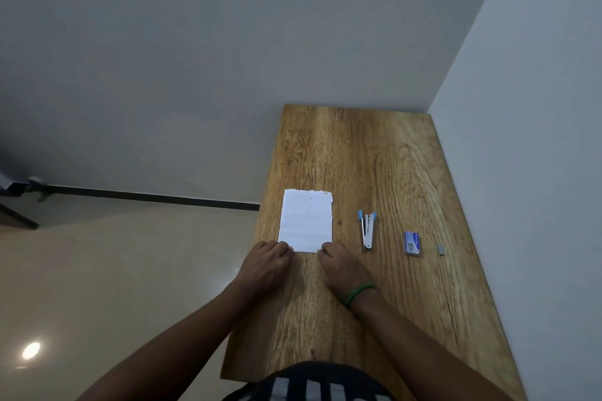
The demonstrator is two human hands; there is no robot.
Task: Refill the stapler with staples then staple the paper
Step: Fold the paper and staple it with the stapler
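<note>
A wood-grain tabletop [358, 146] is carrying a white paper sheet [306, 220] near its left edge, the left hand [265, 265] and right hand [342, 267] pinching its near corners with curled fingers. Toward the right edge an opened silver-and-blue stapler [368, 231], a blue staple box [412, 243] and a grey staple strip [441, 249] are lying apart.

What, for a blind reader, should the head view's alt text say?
Left hand and right hand touch the near corners of a white paper on a wooden table; stapler, staple box and grey strip lie to its right.
</note>
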